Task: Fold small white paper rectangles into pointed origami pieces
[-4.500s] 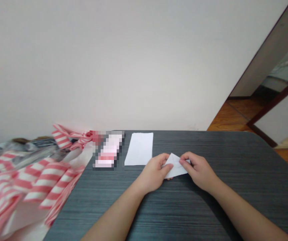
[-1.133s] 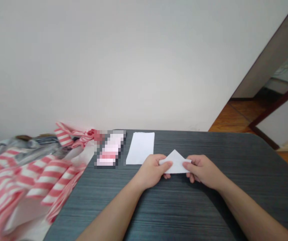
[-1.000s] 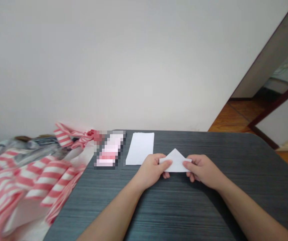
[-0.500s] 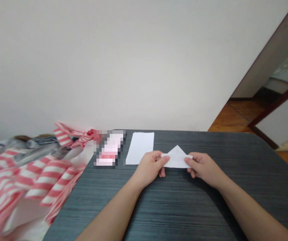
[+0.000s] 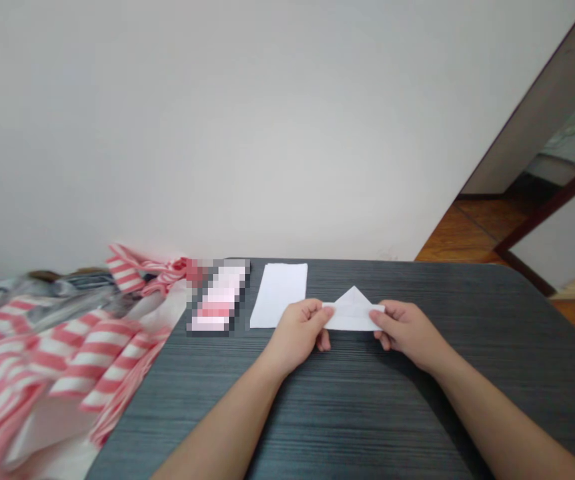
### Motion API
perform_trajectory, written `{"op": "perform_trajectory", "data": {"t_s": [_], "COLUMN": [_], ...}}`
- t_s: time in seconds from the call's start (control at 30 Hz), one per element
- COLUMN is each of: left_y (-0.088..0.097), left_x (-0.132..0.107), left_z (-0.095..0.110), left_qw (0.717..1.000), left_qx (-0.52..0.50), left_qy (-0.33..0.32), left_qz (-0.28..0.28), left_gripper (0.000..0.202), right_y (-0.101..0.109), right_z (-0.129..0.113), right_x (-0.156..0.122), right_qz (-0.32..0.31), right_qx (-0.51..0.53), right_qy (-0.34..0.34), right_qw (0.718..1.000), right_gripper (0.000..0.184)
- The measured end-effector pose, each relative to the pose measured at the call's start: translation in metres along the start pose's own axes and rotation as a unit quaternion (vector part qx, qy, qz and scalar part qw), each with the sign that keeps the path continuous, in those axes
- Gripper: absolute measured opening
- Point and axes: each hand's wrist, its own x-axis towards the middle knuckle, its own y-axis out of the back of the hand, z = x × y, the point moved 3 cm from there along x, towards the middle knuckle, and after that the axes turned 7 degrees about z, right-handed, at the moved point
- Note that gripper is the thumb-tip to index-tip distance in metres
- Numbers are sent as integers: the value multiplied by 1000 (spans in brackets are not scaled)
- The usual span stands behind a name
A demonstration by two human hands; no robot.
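A small folded sheet of white paper (image 5: 352, 315) is held over the dark table. It has a triangular peak at the top and a straight band along its lower edge. My left hand (image 5: 301, 332) pinches the band's left end, thumb on top and fingers underneath. At the right end, my right hand (image 5: 403, 331) pinches it the same way. Just beyond my left hand lies a stack of white paper (image 5: 280, 293) on the table. My fingertips beneath the folded paper are partly hidden.
The dark wood-grained table (image 5: 337, 413) meets a white wall (image 5: 287, 133) at its far side. A blurred-out pinkish rectangular object (image 5: 220, 293) lies at the table's left. Red-and-white striped cloth (image 5: 97, 347) is heaped beyond the left edge. A wooden floor (image 5: 467, 230) shows at right.
The folded paper and both hands have risen very slightly. My left thumb has shifted a little toward the paper's left end, and more of the lower band shows.
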Motion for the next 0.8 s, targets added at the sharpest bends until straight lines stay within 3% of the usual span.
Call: {"op": "perform_trajectory", "data": {"t_s": [0.6, 0.8], "left_y": [2, -3], "left_x": [2, 0], "left_z": [1, 1], "left_qw": [997, 998], "left_qx": [-22, -29], "left_qy": [-48, -44], "left_qz": [54, 44], "left_gripper": [27, 31], "right_y": [-4, -9], "right_z": [-8, -14], "right_x": [-5, -10], "right_qz": [-8, -48], "right_qx": [-24, -39], "right_qy": [62, 67], "right_qw": [998, 996], "right_gripper": [31, 29]}}
